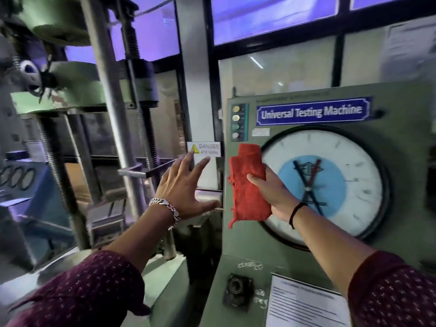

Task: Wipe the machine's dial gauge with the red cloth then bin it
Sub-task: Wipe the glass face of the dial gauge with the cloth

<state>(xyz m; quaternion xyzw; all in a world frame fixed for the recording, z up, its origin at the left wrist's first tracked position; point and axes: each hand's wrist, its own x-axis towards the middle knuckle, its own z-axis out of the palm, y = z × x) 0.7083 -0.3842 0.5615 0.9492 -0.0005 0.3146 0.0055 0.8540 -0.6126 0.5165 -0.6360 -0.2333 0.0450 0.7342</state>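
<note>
A large round dial gauge with a white face, a blue centre and crossed pointers fills the front of the green console labelled Universal Testing Machine. My right hand grips a folded red cloth and holds it upright in front of the gauge's left rim. Whether the cloth touches the glass I cannot tell. My left hand, with a silver chain bracelet at the wrist, is raised with fingers spread, just left of the console's edge, holding nothing. No bin is in view.
A danger 415 volts sign hangs behind my left hand. The load frame with steel columns and a threaded screw stands at the left. Below the gauge are a black knob and a printed sheet. Windows run behind.
</note>
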